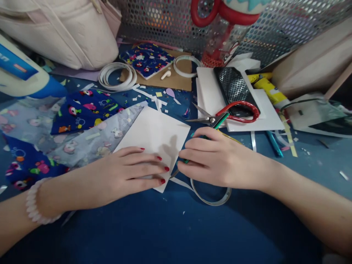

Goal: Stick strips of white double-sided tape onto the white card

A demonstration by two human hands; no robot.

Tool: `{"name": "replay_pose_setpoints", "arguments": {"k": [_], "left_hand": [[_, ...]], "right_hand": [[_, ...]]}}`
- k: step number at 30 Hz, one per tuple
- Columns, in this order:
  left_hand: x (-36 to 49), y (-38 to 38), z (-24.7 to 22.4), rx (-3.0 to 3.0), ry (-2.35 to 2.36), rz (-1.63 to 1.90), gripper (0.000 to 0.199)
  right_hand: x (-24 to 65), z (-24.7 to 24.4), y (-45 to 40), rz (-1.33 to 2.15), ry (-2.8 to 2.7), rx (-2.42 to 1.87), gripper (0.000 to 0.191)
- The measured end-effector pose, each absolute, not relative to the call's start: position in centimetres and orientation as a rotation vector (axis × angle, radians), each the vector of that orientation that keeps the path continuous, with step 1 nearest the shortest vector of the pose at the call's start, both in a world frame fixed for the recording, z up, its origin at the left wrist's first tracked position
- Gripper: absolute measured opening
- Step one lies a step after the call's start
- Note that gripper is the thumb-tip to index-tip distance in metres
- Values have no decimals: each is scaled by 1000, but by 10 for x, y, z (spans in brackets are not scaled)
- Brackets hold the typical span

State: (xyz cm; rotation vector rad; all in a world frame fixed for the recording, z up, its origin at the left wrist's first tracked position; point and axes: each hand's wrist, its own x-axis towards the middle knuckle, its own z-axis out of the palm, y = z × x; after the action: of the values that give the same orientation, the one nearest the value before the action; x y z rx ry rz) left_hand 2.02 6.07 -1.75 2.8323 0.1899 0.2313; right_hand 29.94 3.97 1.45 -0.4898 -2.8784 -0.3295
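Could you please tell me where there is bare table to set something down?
The table is mostly bare on its near side, bordered by the left hand, tape roll and right forearm. A smaller, scrap-dotted patch lies right of the blue pen. Beyond the white card and right hand it is crowded: fabric, scissors, phone.

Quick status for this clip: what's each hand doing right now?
Left hand: open, fingers spread over the white card, gripping nothing visible.
Right hand: closed around a slim green tool.
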Motion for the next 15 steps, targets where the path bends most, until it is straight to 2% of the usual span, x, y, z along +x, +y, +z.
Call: {"name": "replay_pose_setpoints", "arguments": {"k": [15], "left_hand": [[18, 59, -20, 2858, 189, 274, 39]], "right_hand": [[296, 8, 40, -484, -2839, -345, 17]]}}
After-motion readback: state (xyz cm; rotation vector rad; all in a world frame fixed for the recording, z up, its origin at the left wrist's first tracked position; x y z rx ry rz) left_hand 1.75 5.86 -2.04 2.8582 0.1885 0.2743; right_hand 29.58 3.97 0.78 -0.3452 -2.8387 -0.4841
